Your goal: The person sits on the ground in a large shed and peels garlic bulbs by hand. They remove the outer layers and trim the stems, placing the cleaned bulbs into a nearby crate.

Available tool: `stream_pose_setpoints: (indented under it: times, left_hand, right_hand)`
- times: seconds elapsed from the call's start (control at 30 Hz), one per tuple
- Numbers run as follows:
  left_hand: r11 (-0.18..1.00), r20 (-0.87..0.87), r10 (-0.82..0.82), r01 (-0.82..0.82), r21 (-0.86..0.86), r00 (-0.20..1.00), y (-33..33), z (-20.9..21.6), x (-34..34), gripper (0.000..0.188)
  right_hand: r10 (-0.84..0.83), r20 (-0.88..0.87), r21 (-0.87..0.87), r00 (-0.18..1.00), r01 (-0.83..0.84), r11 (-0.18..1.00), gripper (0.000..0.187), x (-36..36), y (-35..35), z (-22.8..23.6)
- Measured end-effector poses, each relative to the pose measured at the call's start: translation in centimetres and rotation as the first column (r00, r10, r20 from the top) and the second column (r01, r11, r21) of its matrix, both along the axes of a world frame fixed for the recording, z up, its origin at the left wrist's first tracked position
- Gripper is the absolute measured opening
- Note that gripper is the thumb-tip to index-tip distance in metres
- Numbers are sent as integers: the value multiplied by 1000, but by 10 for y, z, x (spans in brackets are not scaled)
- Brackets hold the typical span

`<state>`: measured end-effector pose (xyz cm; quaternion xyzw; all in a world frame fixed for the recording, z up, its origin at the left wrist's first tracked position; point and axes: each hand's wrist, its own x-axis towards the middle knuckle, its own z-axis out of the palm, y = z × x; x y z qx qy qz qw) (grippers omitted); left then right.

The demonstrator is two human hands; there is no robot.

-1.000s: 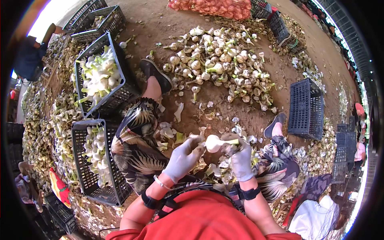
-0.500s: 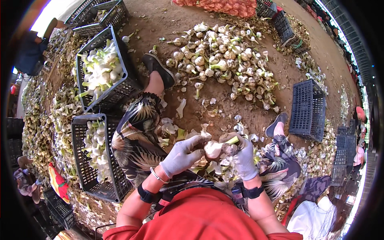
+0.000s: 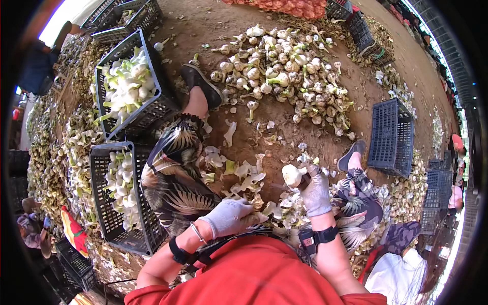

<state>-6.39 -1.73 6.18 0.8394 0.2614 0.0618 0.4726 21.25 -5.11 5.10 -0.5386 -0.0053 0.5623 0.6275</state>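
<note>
In my right hand (image 3: 316, 193), gloved in white with dirty fingertips, is a whitish garlic bulb (image 3: 292, 175), held out above the ground between my legs. A dark patch lies between fingers and bulb; I cannot make out what it is. My left hand (image 3: 229, 216), also gloved, is lower and to the left, near my lap, apart from the bulb. Its fingers are drawn together beside loose skins, and what they hold, if anything, is hidden. Garlic skins (image 3: 249, 175) lie scattered under and between both hands.
A heap of untrimmed garlic (image 3: 284, 76) lies ahead on the dirt floor. To my left stand a crate of cleaned garlic (image 3: 157, 96) and a partly filled crate (image 3: 145, 223). A dark crate (image 3: 390, 140) stands at right. A red mesh sack (image 3: 290, 6) lies at the far edge.
My left hand has come off the garlic and moved down and left. My right hand has moved slightly right with the bulb, which now looks whiter and points left.
</note>
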Motion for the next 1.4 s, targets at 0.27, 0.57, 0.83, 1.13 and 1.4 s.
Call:
stream_pose_setpoints:
  times: [0.27, 0.57, 0.83, 1.13, 1.4]
  left_hand:
    - [695, 9, 493, -387, -606, 870, 29, 10, 30, 25]
    - [280, -75, 427, -211, -936, 901, 26, -13, 26, 24]
    - [377, -29, 447, -217, -900, 894, 21, -9, 23, 23]
    - [532, -30, 512, -345, -773, 858, 22, 17, 22, 26]
    - [839, -5, 539, -536, 87, 842, -5, -31, 15, 37]
  right_hand:
    - [218, 402, 40, 889, -255, 966, 13, -31, 2, 44]
    - [136, 991, -89, 4, -739, 668, 26, -46, 7, 71]
    - [320, 876, -61, 362, -575, 816, 28, -48, 2, 71]
    - [255, 631, 50, 733, -366, 929, 15, -53, 1, 53]
    - [-41, -532, 56, 846, 83, 995, 31, -12, -3, 23]
